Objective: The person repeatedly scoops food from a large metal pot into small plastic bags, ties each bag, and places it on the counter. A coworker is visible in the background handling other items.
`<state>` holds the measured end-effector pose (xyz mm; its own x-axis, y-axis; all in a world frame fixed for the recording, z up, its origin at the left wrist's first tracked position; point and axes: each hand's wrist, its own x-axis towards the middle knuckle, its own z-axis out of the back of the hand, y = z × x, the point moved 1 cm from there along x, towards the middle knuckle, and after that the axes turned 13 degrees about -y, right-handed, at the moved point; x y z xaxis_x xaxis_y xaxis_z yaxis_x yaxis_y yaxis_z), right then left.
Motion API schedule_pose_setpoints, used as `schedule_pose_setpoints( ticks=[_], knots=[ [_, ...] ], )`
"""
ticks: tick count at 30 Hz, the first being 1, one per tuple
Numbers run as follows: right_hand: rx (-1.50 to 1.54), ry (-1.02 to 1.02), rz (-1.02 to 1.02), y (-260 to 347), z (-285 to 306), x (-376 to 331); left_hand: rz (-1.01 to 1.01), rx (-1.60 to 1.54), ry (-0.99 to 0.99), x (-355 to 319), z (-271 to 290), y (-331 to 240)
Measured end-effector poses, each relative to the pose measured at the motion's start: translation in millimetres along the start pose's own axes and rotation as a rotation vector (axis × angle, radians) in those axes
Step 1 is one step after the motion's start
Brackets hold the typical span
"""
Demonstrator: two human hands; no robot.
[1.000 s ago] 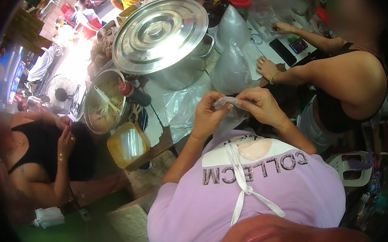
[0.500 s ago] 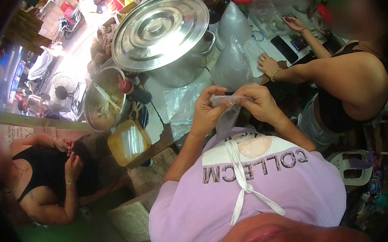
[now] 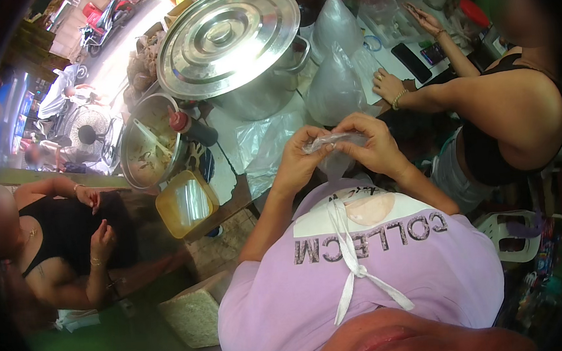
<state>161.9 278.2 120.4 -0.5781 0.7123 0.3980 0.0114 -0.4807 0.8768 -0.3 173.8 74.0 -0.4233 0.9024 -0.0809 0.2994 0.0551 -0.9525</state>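
Between my two hands, in front of my chest, is a clear plastic bag [image 3: 336, 163]. My left hand [image 3: 298, 163] pinches one side of its gathered top edge. On the other side my right hand [image 3: 377, 149] grips the same edge, thumb and fingers pressed together. The lower part of the bag hangs down toward my shirt. Just beyond my hands stands a filled-out, cone-shaped plastic bag [image 3: 335, 90], with a second one [image 3: 338, 31] behind it. Flat clear plastic bags [image 3: 269, 144] lie on the table by my left hand.
A large lidded metal pot [image 3: 250, 102] stands at the back. Left of it are a metal bowl [image 3: 133, 161] with a ladle, a red-capped sauce bottle [image 3: 194, 130] and a yellow container [image 3: 166, 216]. People sit left and right; a phone [image 3: 411, 62] lies near the right one.
My fingers have drawn closer together, bunching the bag's edge more tightly. The hanging part of the bag looks shorter. The left person's hands have moved apart.
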Motion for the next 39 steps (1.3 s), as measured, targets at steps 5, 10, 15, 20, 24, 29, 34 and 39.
schedule_pose_setpoints(
  ticks=[5, 10, 15, 20, 24, 29, 34, 39],
  knots=[
    [-0.33, -0.005, 0.204, -4.5, 2.0, -0.9, -0.097, 0.084, -0.072, -3.4, -9.4, -3.7],
    [-0.404, -0.04, 0.308, -7.7, -5.3, -2.8, 0.034, 0.153, 0.057, -3.0, -3.0, -4.1],
    [0.153, -0.07, -0.383, -24.6, -0.5, 1.9, -0.201, -0.082, 0.179, -6.9, 3.8, 0.1],
    [1.294, -0.191, -0.875, -54.2, 16.4, 11.9, -0.123, -0.487, 0.227, -6.2, 14.1, 12.9],
    [1.236, 0.123, -0.887, -68.3, 18.9, -3.1, -0.058, -0.811, 0.274, -1.2, 21.2, 22.5],
    [0.887, 0.134, -0.715, -64.5, 28.8, -9.0, -0.012, -1.038, 0.23, 4.1, 17.7, 14.7],
    [0.914, -0.086, -0.54, -85.8, 53.8, 70.5, 0.064, -0.816, 0.103, 49.0, -7.0, 17.1],
    [0.501, -0.169, -0.617, -163.8, 25.6, 100.4, 0.189, -0.793, -0.066, 116.4, -12.2, 54.1]
  ],
)
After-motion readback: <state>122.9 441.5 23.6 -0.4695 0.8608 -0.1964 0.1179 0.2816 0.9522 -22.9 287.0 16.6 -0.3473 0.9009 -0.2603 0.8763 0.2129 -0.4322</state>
